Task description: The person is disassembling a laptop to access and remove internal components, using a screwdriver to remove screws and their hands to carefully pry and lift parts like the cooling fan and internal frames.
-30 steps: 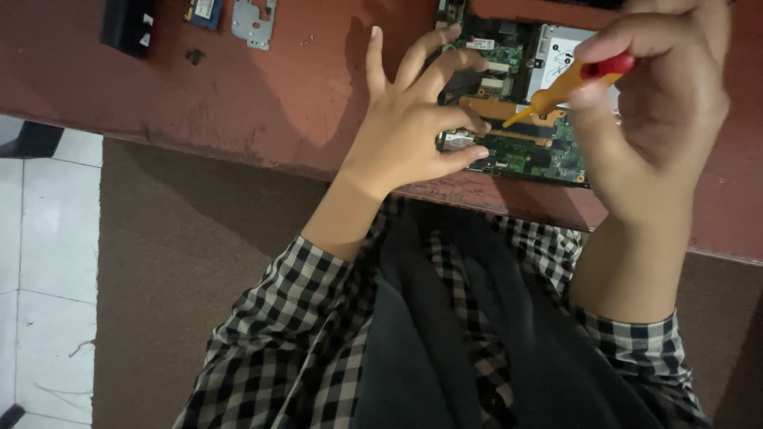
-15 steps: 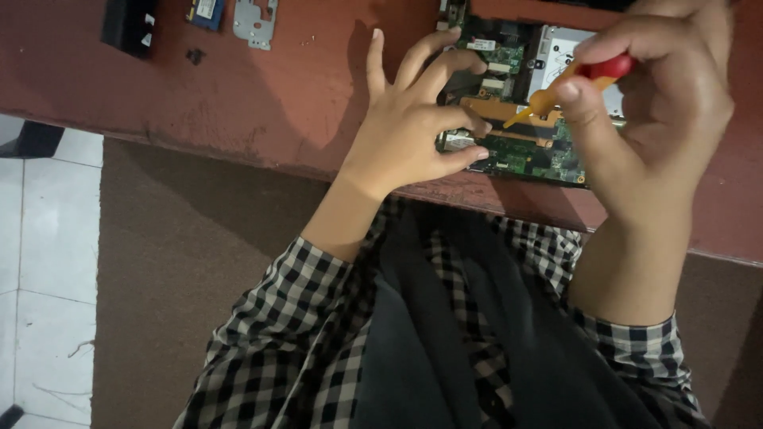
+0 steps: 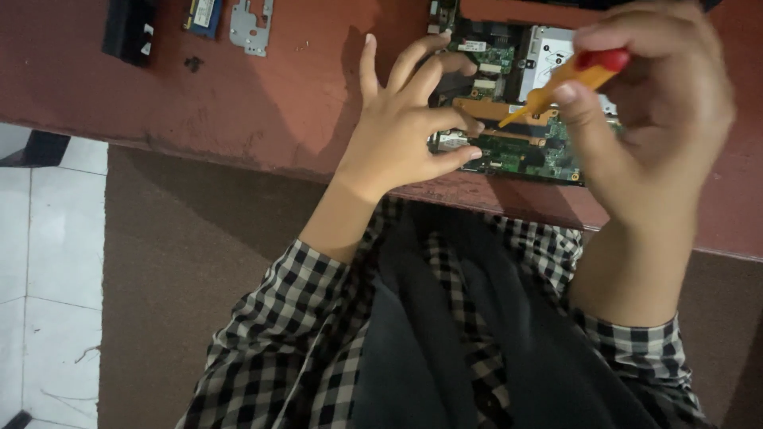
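The right hand (image 3: 660,119) pinches a screwdriver (image 3: 568,79) with a yellow shaft and red cap between thumb and curled fingers, its tip angled down onto a green circuit board (image 3: 524,151) that lies on the reddish-brown tabletop (image 3: 278,103), close to the near edge. The left hand (image 3: 405,131) rests at the board's left side, its fingers spread, with thumb and forefinger touching a small metal part at the board's lower left corner. The board's near edge runs just inside the tabletop's edge, leaving only a thin strip there. To the left of the board the tabletop lies open as far as a small metal bracket (image 3: 252,25), a blue-labelled memory stick (image 3: 204,16) and a black block (image 3: 129,30) at the far left, well apart from both hands.
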